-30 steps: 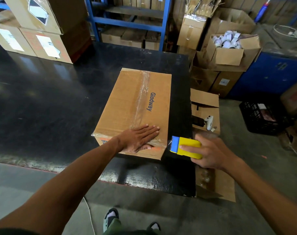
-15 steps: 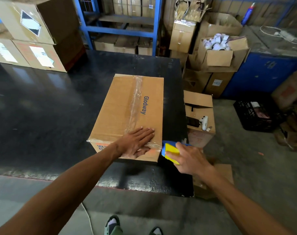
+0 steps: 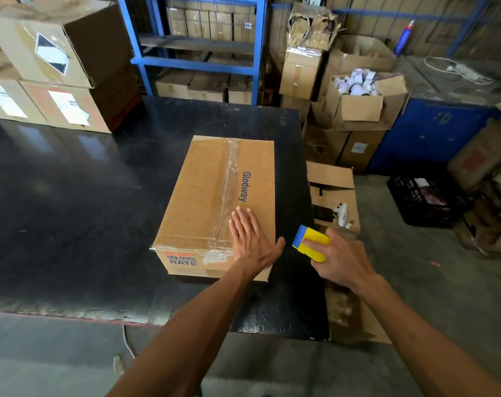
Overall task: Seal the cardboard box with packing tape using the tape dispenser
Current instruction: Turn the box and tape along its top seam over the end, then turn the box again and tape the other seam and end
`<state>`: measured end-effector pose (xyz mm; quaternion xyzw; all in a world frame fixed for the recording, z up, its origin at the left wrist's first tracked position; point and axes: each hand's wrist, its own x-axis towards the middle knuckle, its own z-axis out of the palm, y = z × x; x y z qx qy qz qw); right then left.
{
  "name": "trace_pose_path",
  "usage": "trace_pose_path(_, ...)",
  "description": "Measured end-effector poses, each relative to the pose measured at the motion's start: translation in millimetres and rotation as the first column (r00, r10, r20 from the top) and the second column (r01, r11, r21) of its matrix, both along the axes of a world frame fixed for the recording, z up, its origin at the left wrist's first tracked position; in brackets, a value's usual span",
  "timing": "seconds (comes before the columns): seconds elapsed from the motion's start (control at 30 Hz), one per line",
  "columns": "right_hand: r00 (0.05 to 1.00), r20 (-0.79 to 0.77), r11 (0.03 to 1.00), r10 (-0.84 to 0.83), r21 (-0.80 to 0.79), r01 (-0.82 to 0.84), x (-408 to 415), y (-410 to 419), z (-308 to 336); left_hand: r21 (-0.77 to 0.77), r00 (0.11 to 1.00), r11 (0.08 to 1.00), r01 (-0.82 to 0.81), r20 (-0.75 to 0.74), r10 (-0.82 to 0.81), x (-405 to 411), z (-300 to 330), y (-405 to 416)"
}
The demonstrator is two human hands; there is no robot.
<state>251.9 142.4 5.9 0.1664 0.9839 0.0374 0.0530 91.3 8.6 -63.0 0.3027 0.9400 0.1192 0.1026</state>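
Observation:
A closed brown cardboard box [image 3: 203, 196] printed "Glodway" lies on the black table [image 3: 71, 210]. A strip of clear tape [image 3: 229, 184] runs along its top seam and folds down the near face. My left hand [image 3: 253, 243] rests flat, fingers spread, on the box's near right corner. My right hand [image 3: 340, 256] holds the yellow and blue tape dispenser [image 3: 310, 243] just right of the box, above the table's right edge, not touching the box.
Stacked cartons [image 3: 54, 78] stand at the table's far left. To the right of the table are an open box with a white handheld device [image 3: 342, 214], a carton of white rolls [image 3: 358, 93], a black crate [image 3: 423, 202] and a blue cabinet [image 3: 432, 133]. Blue shelving [image 3: 197, 53] stands behind.
My left hand has slid from the taped near edge to the box's near right corner. My right hand has drawn the dispenser slightly away from the box's corner.

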Motion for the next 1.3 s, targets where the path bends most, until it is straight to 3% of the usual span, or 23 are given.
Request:
trace_pose_path(0.07,0.999,-0.038,1.0,-0.022,-0.01,0.022,-4,-2,1,-0.011,0.997,0.998,-0.062,0.046,0.063,-3,4,3)
trace_pose_path(0.2,0.986,-0.146,0.993,-0.085,-0.094,0.071,-17,-6,9,-0.047,0.998,0.999,0.007,0.06,-0.004,-9,2,-11)
trace_pose_path(0.4,0.928,-0.336,0.968,-0.161,-0.238,0.082,-54,-32,26,-0.15,0.97,0.958,0.245,0.031,-0.243,-59,11,-92)
trace_pose_path(0.57,0.888,-0.424,0.953,-0.178,-0.3,0.048,-88,-62,23,-0.077,0.924,0.922,0.38,0.084,-0.374,-117,29,-182)
trace_pose_path(0.63,0.883,-0.424,0.949,-0.202,-0.307,0.069,-101,-73,24,-0.119,0.939,0.932,0.342,0.022,-0.342,-121,34,-183)
trace_pose_path(0.77,0.886,-0.392,0.928,-0.247,-0.36,0.099,-122,-91,28,-0.109,0.994,0.994,0.024,0.11,-0.012,-98,19,-145)
trace_pose_path(0.83,0.882,-0.39,0.915,-0.265,-0.389,0.103,-128,-96,30,-0.181,0.999,0.983,0.01,0.053,-0.001,-95,7,-140)
trace_pose_path(0.93,0.857,-0.379,0.864,-0.349,-0.483,0.139,-134,-93,26,-0.192,0.995,0.977,0.093,0.048,-0.086,-105,5,-153)
trace_pose_path(1.1,0.701,-0.402,0.69,-0.588,-0.702,0.176,-139,-89,22,-0.22,0.918,0.893,0.392,0.029,-0.396,-172,10,-215)
trace_pose_path(1.2,0.622,-0.386,0.62,-0.681,-0.756,0.21,-132,-83,22,-0.357,0.858,0.789,0.5,0.084,-0.506,-215,28,-235)
trace_pose_path(1.3,0.565,-0.355,0.551,-0.745,-0.804,0.221,-128,-80,24,-0.48,0.837,0.723,0.497,0.044,-0.546,-207,37,-206)
